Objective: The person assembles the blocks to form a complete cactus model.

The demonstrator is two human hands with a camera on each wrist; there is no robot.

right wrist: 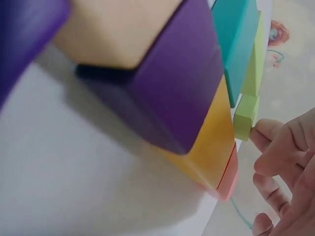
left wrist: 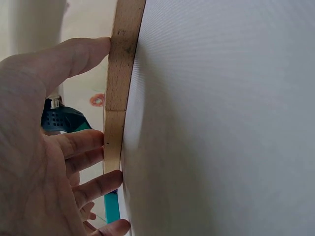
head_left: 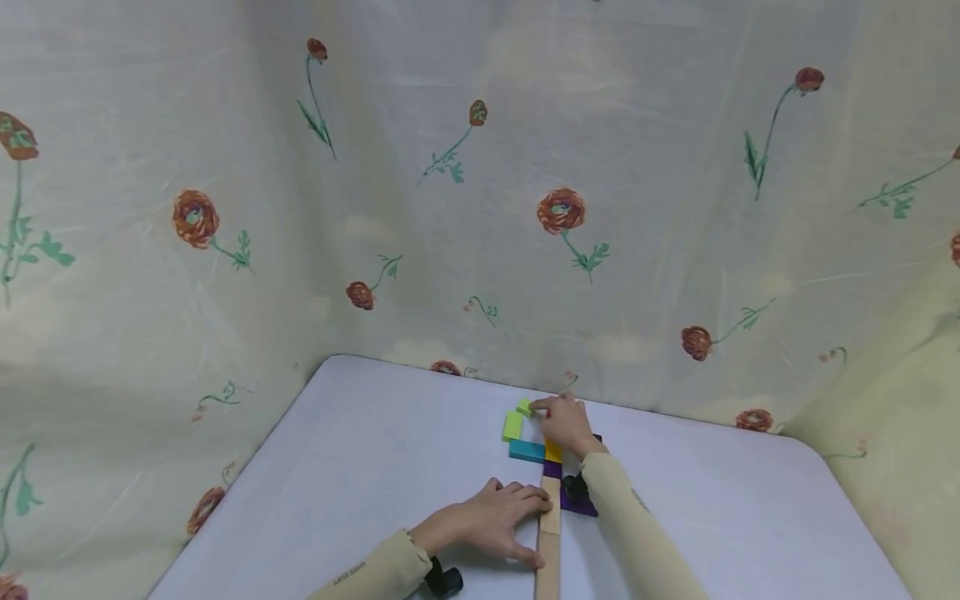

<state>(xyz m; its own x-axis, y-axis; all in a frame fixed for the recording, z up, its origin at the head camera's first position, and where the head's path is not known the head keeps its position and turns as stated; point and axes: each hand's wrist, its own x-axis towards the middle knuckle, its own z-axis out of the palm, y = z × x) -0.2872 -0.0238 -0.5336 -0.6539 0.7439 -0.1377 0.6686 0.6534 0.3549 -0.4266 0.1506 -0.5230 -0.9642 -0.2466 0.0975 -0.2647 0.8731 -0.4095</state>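
Note:
My left hand (head_left: pixel 498 517) lies spread along the left side of two plain wooden blocks, its thumb touching the nearer block (head_left: pixel 548 562) and its fingers against the farther block (head_left: pixel 553 493). Farther off, my right hand (head_left: pixel 567 422) touches a small light-green block (right wrist: pixel 246 118) with an extended fingertip. Its other fingers are loosely bent and hold nothing. A longer light-green block (head_left: pixel 512 426), a teal block (head_left: pixel 527 451), a yellow block (right wrist: pixel 211 132) and a small purple block (head_left: pixel 552 469) join up with the wooden row. A reddish-pink piece (right wrist: pixel 229 177) sits beyond the yellow one.
A purple triangular piece (head_left: pixel 579 504) lies right of the wooden row, partly behind my right wrist camera (head_left: pixel 575 486). The white table (head_left: pixel 360 442) backs onto a flowered curtain (head_left: pixel 480 208), which also hangs along both sides.

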